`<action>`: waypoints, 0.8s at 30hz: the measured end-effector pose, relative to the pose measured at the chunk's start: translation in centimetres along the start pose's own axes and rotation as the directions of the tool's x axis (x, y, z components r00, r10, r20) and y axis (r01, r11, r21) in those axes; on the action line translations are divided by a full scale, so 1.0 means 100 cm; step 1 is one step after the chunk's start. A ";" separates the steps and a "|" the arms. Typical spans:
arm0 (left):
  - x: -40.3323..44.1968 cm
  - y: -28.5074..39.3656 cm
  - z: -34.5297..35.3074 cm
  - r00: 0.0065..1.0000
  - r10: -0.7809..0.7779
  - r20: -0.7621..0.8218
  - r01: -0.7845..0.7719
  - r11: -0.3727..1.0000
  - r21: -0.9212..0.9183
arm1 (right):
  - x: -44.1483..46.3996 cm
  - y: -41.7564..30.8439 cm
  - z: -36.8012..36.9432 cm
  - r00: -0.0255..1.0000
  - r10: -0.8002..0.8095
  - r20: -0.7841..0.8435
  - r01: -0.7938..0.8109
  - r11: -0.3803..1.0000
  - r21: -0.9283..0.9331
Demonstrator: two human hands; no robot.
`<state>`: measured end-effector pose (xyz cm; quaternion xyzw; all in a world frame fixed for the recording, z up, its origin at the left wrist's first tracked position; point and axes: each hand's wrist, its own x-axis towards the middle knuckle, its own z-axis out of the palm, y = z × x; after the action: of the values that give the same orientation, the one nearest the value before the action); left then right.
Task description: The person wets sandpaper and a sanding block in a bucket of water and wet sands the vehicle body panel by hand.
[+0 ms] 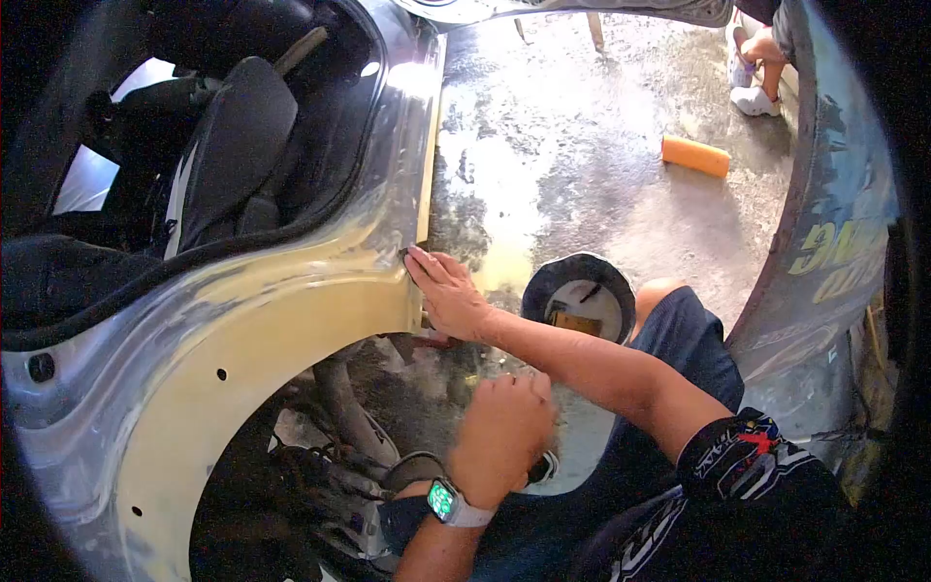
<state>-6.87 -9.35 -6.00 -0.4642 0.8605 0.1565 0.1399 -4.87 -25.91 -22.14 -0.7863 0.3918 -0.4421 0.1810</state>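
My right hand (451,296) lies with its fingers stretched out on the lower corner of a car's rear door opening, where the sill (422,165) meets the wheel arch (262,310). A small dark spot shows at the fingertips; I cannot tell what it is. The arch is coated in pale yellow filler, with bare grey metal around it. Lower down, my left hand (504,427), with a watch (452,502) on its wrist, is curled closed and slightly blurred in front of the wheel well. Whatever its fingers may hold is hidden.
A black bucket (579,281) with a yellowish block inside stands by my knee. An orange cylinder (695,156) lies on the wet-looking concrete floor. The opened door (824,223) curves along the right. Another person's feet (756,99) show at the top right. A car seat (238,145) is inside.
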 end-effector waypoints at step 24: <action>-0.005 0.013 -0.027 0.969 0.232 -0.081 -0.237 0.970 -0.049 | 0.023 0.017 -0.009 0.998 -0.064 -0.010 0.056 0.936 -0.349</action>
<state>-7.97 -9.36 -3.18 -0.3687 0.9090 0.1796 0.0744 -5.74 -28.69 -21.48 -0.8128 0.4415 -0.3795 0.0213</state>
